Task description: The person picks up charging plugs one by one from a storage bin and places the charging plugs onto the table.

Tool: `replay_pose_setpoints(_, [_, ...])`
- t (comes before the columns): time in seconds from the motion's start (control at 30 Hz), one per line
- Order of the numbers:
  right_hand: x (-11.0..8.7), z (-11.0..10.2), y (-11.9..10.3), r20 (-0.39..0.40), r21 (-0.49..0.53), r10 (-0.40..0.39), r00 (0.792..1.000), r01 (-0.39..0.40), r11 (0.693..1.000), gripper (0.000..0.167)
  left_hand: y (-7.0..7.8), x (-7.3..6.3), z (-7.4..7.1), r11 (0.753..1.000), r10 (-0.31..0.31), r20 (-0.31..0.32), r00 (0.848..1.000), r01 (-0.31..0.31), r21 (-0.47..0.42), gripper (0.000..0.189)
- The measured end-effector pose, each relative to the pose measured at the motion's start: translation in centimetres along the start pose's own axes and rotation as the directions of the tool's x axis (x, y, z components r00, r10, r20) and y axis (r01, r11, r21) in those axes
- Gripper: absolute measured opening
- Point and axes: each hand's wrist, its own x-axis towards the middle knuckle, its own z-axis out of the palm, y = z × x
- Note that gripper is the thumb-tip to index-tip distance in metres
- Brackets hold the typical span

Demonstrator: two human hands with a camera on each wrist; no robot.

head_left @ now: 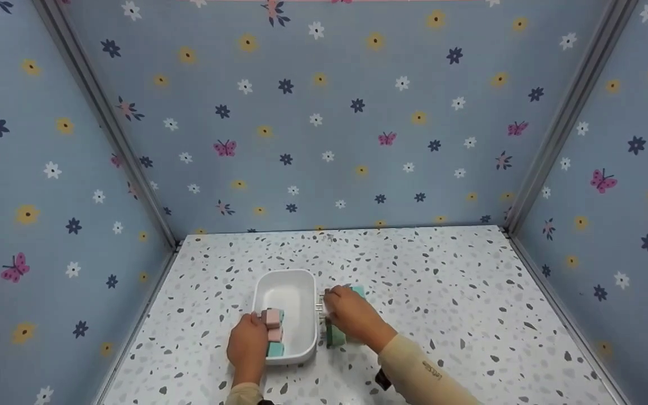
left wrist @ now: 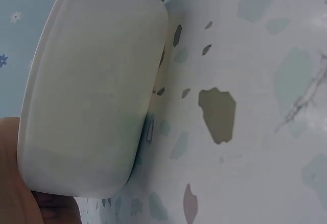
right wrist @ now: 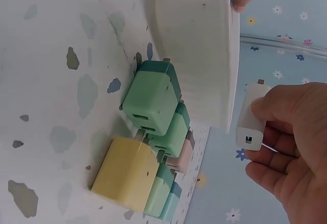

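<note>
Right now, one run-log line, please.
left hand: grips white bin | right hand: pinches white charger | in bin: pink cubes, teal cubes | beside bin: yellow charger, green chargers

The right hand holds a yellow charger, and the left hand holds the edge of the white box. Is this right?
Only the colour is wrong: the right hand holds a white charger, as the right wrist view shows. The left hand does hold the edge of the white box.
</note>
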Motion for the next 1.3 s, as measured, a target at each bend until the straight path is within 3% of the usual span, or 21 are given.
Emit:
replay_pose_setpoints(0.13, [-0.5,-0.1,0.7,-0.021,-0.007,0.004,1.000,-0.004,1.000,0.029,0.2,0.0,-0.1,1.000,0.001,-0.009,1.000,-0.001,-0.002,0.046])
replay_pose_setpoints(0.4, [-1.8,-0.2,1.8,-0.036,-0.016,0.005,0.999,-0.006,1.000,0.016,0.0,-0.1,0.1,1.000,-0.004,0.003,1.000,0.004,0.014,0.046])
replay_pose_setpoints(0.77, [-3.1,-0.4,2.6,-0.039,0.007,0.026,0.999,-0.026,1.000,0.038,-0.1,0.2,0.2,1.000,-0.015,0.008,1.000,0.015,0.028,0.046])
replay_pose_setpoints(1.07, [-4.3,-0.2,3.5,-0.088,-0.006,0.000,0.996,0.000,1.000,0.034,0.2,-0.1,0.0,1.000,-0.007,0.009,1.000,0.007,-0.002,0.048])
replay_pose_setpoints(1.3, [-5.1,-0.1,4.2,-0.026,0.020,0.054,0.998,-0.054,0.998,0.041,0.0,0.0,0.2,1.000,-0.012,0.016,1.000,0.012,0.005,0.047])
